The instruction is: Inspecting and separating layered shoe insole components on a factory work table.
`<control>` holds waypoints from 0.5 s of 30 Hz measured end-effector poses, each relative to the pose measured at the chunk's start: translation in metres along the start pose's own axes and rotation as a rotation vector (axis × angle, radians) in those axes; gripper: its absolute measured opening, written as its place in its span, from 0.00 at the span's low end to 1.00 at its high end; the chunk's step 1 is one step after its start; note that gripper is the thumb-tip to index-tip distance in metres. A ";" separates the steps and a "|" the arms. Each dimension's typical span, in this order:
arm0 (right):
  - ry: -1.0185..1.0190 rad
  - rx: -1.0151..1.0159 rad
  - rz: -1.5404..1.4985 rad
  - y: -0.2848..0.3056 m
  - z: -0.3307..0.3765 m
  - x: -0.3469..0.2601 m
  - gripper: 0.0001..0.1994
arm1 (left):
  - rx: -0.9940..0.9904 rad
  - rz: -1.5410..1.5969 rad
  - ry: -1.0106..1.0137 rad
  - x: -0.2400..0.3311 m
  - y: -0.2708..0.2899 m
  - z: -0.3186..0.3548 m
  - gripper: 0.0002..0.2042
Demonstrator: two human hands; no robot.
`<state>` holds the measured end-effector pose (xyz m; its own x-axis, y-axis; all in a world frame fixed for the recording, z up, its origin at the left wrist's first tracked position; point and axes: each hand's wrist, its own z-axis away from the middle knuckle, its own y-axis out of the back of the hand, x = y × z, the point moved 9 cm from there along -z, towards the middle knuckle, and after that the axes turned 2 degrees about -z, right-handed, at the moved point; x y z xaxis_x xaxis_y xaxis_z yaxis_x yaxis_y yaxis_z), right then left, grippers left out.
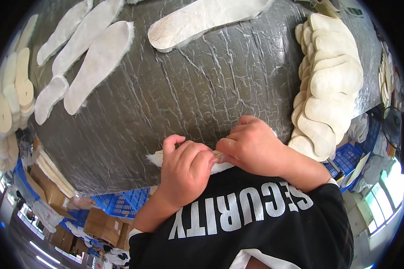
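At the near edge of the table, close to my body, a white fleecy insole (221, 167) is pinched between my two hands. My left hand (186, 167) has its fingers curled over the insole's edge, with the index finger raised and bent. Close beside it, my right hand (254, 145) grips the same edge between thumb and bent fingers. Both hands cover most of the insole; only its left tip and a strip underneath show. Farther off, a loose fleecy insole (206, 21) lies across the far middle of the table, and another insole (98, 67) lies at the far left among several more.
Overlapping cream insoles (330, 85) form a long row along the table's right side. More insole stacks (6, 94) stand at the left rim. The table (175, 98) wears a wrinkled grey covering. Below are a blue crate (123, 202), cardboard boxes (104, 225) and another blue crate (347, 158).
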<state>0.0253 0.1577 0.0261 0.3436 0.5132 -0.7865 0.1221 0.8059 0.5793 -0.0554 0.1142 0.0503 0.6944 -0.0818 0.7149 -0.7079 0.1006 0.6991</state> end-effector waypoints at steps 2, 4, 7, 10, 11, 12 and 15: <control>0.000 0.034 -0.039 -0.002 0.002 0.002 0.11 | -0.039 0.070 0.016 -0.007 0.005 0.001 0.10; 0.007 0.059 -0.034 -0.001 0.004 0.003 0.10 | -0.080 0.142 0.035 -0.014 0.011 0.004 0.11; 0.020 0.083 -0.035 -0.001 0.006 0.003 0.10 | -0.132 0.104 0.057 -0.021 0.015 0.008 0.11; 0.026 0.085 -0.042 -0.003 0.005 0.000 0.10 | -0.132 0.131 0.057 -0.022 0.011 0.010 0.09; 0.026 0.090 -0.042 -0.003 0.004 0.000 0.10 | -0.131 0.130 0.059 -0.023 0.010 0.010 0.09; 0.029 0.088 -0.042 -0.003 0.004 -0.001 0.10 | -0.105 0.131 0.062 -0.022 0.011 0.009 0.09; 0.031 0.094 -0.050 0.000 0.003 0.000 0.10 | -0.072 0.147 0.074 -0.024 0.008 0.012 0.08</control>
<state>0.0284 0.1565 0.0270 0.3063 0.4834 -0.8200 0.2258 0.7999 0.5560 -0.0792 0.1045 0.0389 0.5935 0.0117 0.8047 -0.7933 0.1768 0.5826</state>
